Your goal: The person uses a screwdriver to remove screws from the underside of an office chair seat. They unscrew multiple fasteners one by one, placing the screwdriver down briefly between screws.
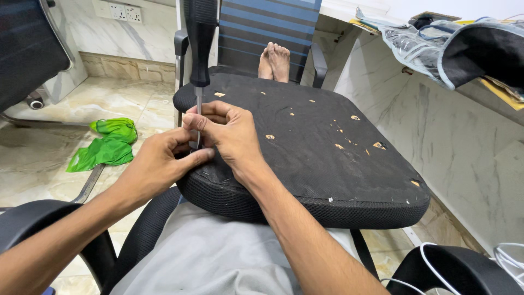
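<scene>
A black chair seat cushion, underside up, rests across my lap, with small torn spots showing pale wood. A screwdriver with a black handle stands upright at the cushion's near left edge, its metal shaft pointing down. My right hand pinches the shaft low down with its fingertips. My left hand presses against the same spot from the left, fingers curled next to the shaft tip. The tip itself is hidden behind my fingers. Nothing holds the handle.
My bare feet rest on a blue striped chair ahead. A green plastic bag lies on the marble floor at left. A marble desk with bags stands at right. Black armrests flank my lap, and white cables lie at bottom right.
</scene>
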